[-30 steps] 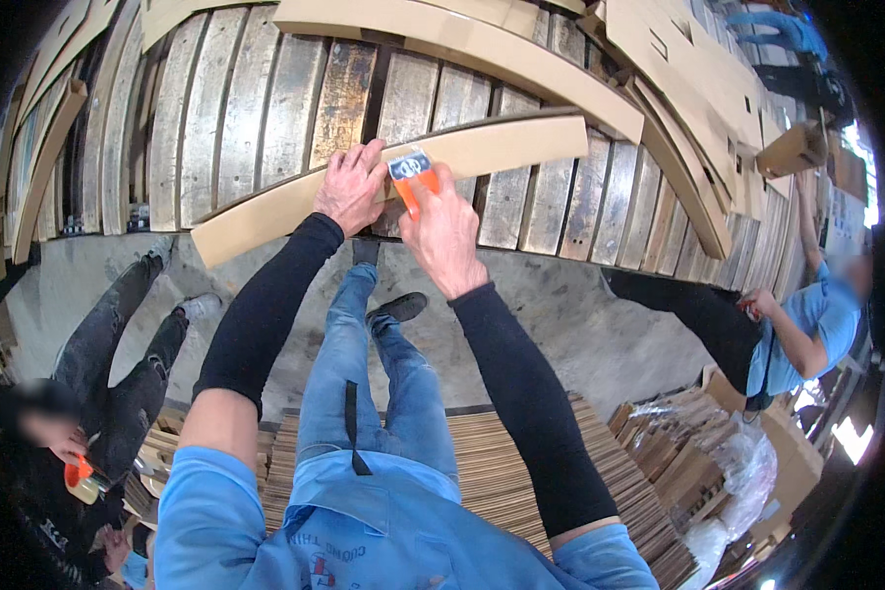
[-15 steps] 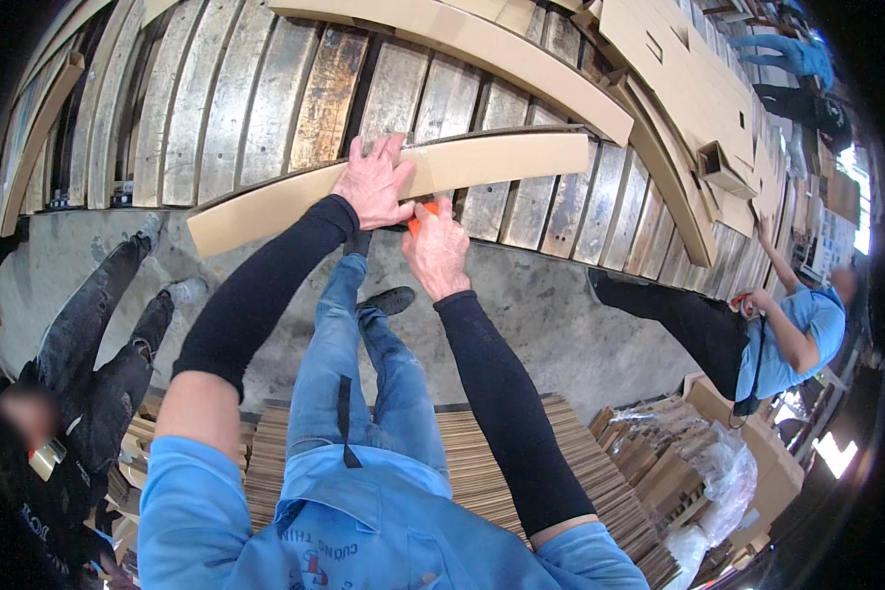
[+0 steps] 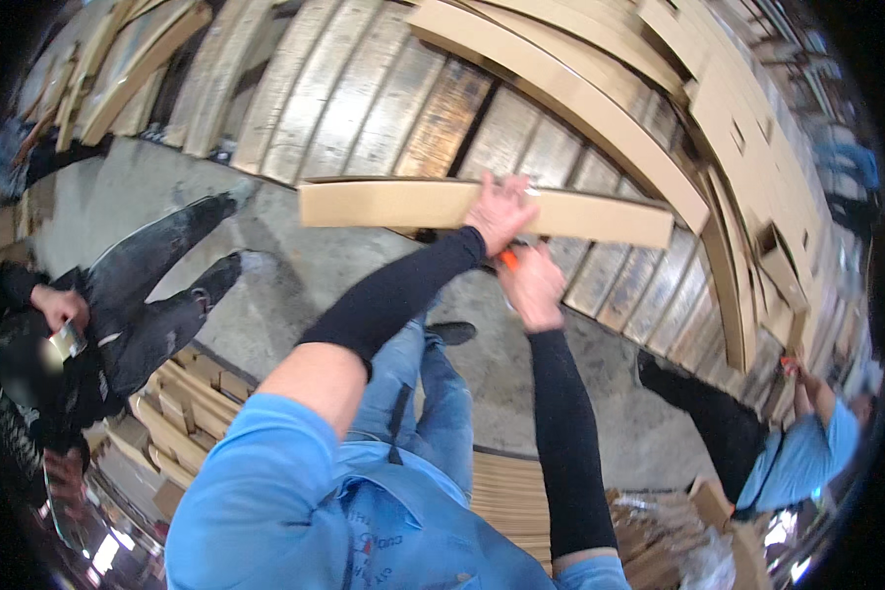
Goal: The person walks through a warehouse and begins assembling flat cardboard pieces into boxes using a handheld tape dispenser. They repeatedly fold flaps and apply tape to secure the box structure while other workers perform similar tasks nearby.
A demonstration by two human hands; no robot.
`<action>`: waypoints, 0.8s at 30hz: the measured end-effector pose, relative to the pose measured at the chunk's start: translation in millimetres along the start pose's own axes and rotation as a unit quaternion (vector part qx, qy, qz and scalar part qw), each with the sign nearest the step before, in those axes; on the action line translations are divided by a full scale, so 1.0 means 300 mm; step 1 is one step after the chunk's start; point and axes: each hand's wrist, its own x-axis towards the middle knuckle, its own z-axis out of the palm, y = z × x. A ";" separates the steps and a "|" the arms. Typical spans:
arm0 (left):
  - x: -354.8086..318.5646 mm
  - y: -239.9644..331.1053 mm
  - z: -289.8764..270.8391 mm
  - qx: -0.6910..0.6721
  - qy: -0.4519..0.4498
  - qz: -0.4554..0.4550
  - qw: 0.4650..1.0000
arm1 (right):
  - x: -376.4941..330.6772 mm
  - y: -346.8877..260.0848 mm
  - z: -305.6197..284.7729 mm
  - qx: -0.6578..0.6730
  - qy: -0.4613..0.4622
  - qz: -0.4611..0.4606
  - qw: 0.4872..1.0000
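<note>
The long flat carton (image 3: 482, 211) now lies level across the rollers (image 3: 383, 118) — a second ago it slanted. The left hand (image 3: 501, 208) has slid along it and presses flat on top, fingers spread wide. The right hand (image 3: 533, 285) has dropped just under the near edge, closed round an orange tool (image 3: 507, 259) whose blue end no longer shows — the taping pass looks near its close. A seated person (image 3: 118, 315) waits left.

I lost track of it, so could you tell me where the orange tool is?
In the head view, centre-right: the orange tool sits in the right hand, just below the left hand pressing the long cardboard box.
</note>
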 end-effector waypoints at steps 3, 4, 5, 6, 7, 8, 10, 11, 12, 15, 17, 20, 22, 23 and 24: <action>-0.021 -0.019 -0.017 0.043 0.006 0.037 0.998 | -0.119 0.090 -0.107 0.083 -0.100 0.055 0.990; -0.036 -0.027 -0.033 0.037 0.005 0.047 0.998 | -0.173 0.140 -0.142 0.105 -0.112 0.071 0.986; -0.054 -0.043 -0.053 0.029 0.006 0.061 0.998 | -0.232 0.204 -0.149 0.110 -0.141 0.125 0.976; -0.080 -0.083 -0.065 0.007 0.026 0.079 0.996 | -0.311 0.279 -0.145 0.124 -0.110 0.096 0.981; -0.124 -0.138 -0.071 0.001 0.044 0.080 0.996 | -0.355 0.290 -0.175 0.130 -0.145 0.133 0.972; -0.137 -0.190 -0.091 0.031 0.016 0.087 0.996 | -0.420 0.330 -0.188 0.119 -0.143 0.179 0.966; -0.097 -0.279 -0.210 0.006 -0.044 0.088 0.995 | -0.545 0.413 -0.242 0.104 -0.148 0.226 0.957; -0.094 -0.388 -0.226 0.037 -0.035 0.083 0.995 | -0.571 0.420 -0.252 0.105 -0.156 0.239 0.952; -0.056 -0.475 -0.256 0.056 -0.027 0.061 0.996 | -0.593 0.429 -0.267 0.107 -0.168 0.258 0.945; 0.058 -0.719 -0.314 0.154 0.008 0.013 0.988 | -0.643 0.452 -0.279 0.131 -0.165 0.297 0.931; 0.168 -0.777 -0.342 0.178 -0.087 -0.047 0.979 | -0.682 0.470 -0.254 0.155 -0.118 0.309 0.931; 0.345 -0.586 -0.349 0.111 -0.107 -0.075 0.985 | -0.751 0.487 -0.220 0.386 0.002 0.451 0.805; 0.368 -0.503 -0.288 0.086 -0.047 -0.012 0.995 | -0.713 0.470 -0.250 0.598 0.022 0.463 0.655; 0.394 -0.418 -0.249 0.051 -0.025 0.025 0.998 | -0.719 0.478 -0.259 0.654 0.041 0.465 0.596; 0.438 -0.280 -0.229 0.005 -0.036 0.041 0.999 | -0.741 0.486 -0.270 0.703 0.062 0.466 0.533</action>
